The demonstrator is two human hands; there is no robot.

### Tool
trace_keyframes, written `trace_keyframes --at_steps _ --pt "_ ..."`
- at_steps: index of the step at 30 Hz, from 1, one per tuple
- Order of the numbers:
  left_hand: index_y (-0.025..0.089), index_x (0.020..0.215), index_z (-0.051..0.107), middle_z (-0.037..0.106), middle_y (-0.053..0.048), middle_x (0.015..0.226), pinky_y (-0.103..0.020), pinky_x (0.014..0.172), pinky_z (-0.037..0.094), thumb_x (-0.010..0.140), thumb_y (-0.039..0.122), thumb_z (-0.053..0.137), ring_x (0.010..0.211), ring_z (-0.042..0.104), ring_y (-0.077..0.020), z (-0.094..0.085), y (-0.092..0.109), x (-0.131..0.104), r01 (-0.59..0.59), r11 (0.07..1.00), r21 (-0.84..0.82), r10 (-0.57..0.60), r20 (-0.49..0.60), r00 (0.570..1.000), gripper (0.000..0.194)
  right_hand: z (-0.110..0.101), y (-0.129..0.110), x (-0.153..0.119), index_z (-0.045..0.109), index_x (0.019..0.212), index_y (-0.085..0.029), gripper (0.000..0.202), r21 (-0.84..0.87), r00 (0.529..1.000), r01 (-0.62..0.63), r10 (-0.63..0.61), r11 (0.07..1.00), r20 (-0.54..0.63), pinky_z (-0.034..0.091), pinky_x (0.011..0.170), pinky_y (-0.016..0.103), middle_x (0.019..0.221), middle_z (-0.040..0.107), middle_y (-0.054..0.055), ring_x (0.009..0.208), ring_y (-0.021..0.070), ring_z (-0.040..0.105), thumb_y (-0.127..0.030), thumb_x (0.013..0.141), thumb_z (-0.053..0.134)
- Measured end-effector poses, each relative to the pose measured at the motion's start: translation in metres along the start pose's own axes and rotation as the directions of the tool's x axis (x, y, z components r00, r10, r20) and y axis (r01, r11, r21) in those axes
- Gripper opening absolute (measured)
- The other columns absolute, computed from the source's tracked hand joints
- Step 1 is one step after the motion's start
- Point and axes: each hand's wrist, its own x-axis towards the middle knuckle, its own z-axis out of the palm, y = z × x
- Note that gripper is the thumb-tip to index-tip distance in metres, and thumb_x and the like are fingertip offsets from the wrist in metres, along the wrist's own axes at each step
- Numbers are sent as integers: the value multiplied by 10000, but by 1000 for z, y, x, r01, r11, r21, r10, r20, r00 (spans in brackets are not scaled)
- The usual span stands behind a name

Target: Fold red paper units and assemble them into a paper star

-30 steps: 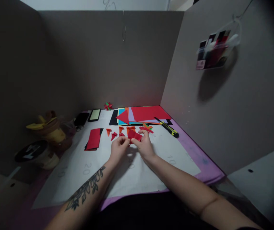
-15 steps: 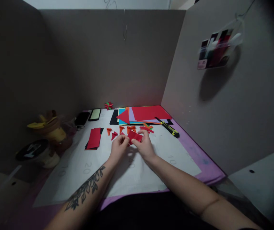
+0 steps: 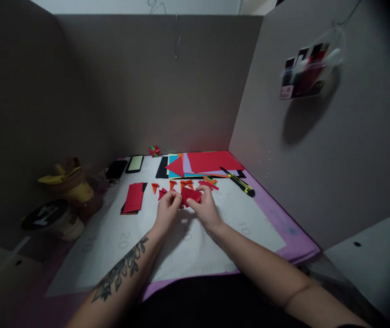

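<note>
Between my hands is a small piece of red paper (image 3: 191, 195), raised a little above the white sheet (image 3: 195, 255). My left hand (image 3: 169, 206) pinches its left edge with thumb and fingertips. My right hand (image 3: 207, 207) grips the right side, thumb on the near face and fingers behind. Just beyond the hands lie small folded orange paper pieces (image 3: 172, 184) and a folded red piece (image 3: 162, 193), partly hidden by my left hand. Red, orange and green paper strips (image 3: 210, 183) lie behind my right hand.
A stack of red rectangles (image 3: 134, 197) lies left. Behind are large coloured sheets (image 3: 215, 161), a paper star (image 3: 154, 151) and a phone (image 3: 135, 163). A yellow-black utility knife (image 3: 240, 183) lies right. Pots (image 3: 75, 187) and a lidded tub (image 3: 53, 218) stand at far left.
The red paper has turned slightly and shifted a touch left, its crease less plain now. Both hands keep hold of it, and my left hand has moved slightly left.
</note>
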Motion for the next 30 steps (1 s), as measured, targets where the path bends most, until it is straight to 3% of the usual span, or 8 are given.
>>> trace_keyframes --at_steps 3,7,12,22,28,30 --pt "169 764 544 566 19 656 -209 569 426 694 301 630 604 550 -106 3 -6 1 44 997 -59 -42 36 998 173 -2 -2 4 353 947 -242 427 41 1000 -8 8 999 -15 462 555 250 657 615 -68 556 138 598 -186 634 637" --pt "189 938 507 563 45 623 -198 536 402 645 242 684 547 535 -91 8 -11 -1 54 996 -74 -45 119 992 346 -4 -4 6 359 947 -240 429 48 999 -32 31 998 24 449 522 234 644 615 -73 522 127 583 -171 626 635" --pt "181 942 488 530 69 577 -189 523 379 664 265 673 516 517 -81 8 -6 -4 66 994 -87 -60 62 996 344 0 -1 3 364 988 -235 447 99 998 -19 12 995 69 476 603 251 743 651 -43 632 135 623 -172 637 634" --pt "192 881 421 506 98 512 -217 564 432 634 262 685 494 553 -98 9 5 -4 103 983 -152 -98 42 994 369 -7 -1 9 368 922 -230 434 70 994 25 -17 997 -110 386 533 215 508 496 -133 460 87 484 -179 618 674" --pt "185 877 451 497 105 494 -228 569 443 605 267 692 476 548 -98 6 2 -1 132 982 -138 -135 -17 991 373 -21 0 22 362 897 -228 406 122 983 70 -48 990 -176 415 582 244 554 531 -108 499 91 502 -194 628 664" --pt "177 885 466 491 105 488 -230 573 443 609 275 693 476 540 -96 4 0 0 132 982 -136 -136 -19 991 371 -20 2 23 381 901 -223 386 118 989 62 -44 991 -143 426 593 244 585 535 -97 529 92 511 -208 637 663"
